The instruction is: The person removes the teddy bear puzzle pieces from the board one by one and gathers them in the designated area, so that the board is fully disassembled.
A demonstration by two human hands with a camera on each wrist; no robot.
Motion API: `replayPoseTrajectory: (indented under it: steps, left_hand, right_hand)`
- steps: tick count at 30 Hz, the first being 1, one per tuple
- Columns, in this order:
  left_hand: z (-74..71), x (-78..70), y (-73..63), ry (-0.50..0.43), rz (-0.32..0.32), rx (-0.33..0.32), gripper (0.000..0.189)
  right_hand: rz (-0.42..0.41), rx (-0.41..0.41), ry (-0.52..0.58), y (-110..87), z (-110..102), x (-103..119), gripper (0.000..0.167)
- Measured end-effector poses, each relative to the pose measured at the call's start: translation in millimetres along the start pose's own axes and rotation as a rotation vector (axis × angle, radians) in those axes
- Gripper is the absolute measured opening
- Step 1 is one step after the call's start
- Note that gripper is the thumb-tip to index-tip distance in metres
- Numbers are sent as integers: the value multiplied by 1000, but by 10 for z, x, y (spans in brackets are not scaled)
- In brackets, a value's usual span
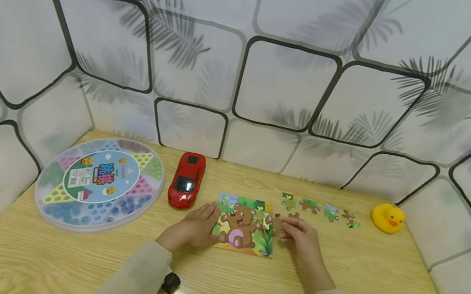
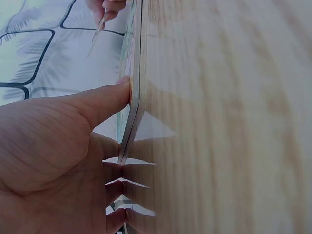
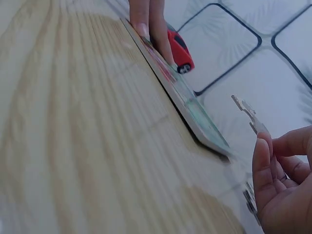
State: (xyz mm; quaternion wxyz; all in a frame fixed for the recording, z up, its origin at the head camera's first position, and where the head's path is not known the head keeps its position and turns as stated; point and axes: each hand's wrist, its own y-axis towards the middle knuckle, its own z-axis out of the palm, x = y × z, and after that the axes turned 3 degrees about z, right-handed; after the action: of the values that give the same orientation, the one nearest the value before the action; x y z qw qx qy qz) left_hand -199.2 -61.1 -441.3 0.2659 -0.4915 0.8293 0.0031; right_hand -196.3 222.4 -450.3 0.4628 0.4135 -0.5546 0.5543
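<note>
A bear picture puzzle board (image 1: 243, 224) lies flat on the table. My left hand (image 1: 201, 225) rests at its left side with fingers extended; in the left wrist view the thumb (image 2: 109, 100) touches the board's edge and the fingertips reach down to the tabletop. Between thumb and fingers, my right hand (image 1: 302, 235) pinches a brown puzzle piece (image 1: 277, 224), held just over the board's right edge. The right wrist view shows this piece (image 3: 251, 112) tilted and raised off the surface. Another brown piece (image 1: 294, 214) lies close behind the right fingertips, partly hidden.
Several loose puzzle pieces (image 1: 309, 206) lie in a row behind the right hand. A yellow rubber duck (image 1: 387, 218) sits at the right rear. A red toy car (image 1: 186, 180) stands left of the board, and a round Chinese checkers set (image 1: 99, 185) lies further left. Patterned fabric walls (image 1: 264, 147) border the table.
</note>
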Motion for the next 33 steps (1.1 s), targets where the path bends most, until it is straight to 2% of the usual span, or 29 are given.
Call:
replayPoseTrajectory:
  steps: [9, 16, 22, 33]
  left_hand:
    - [0, -2, -7, 1, 7, -2, 80]
    - [15, 2, -7, -4, 13, -7, 80]
    - [21, 1, -15, 4, 7, -10, 80]
    - [10, -16, -27, 4, 13, -12, 79]
  right_hand:
    - [-24, -74, -5, 5, -387, 100, 9]
    - [-36, -146, 7, 49, -637, 111, 12]
    - [-1, -172, 105, 106, -796, 54, 23]
    - [21, -192, 48, 123, -965, 119, 20]
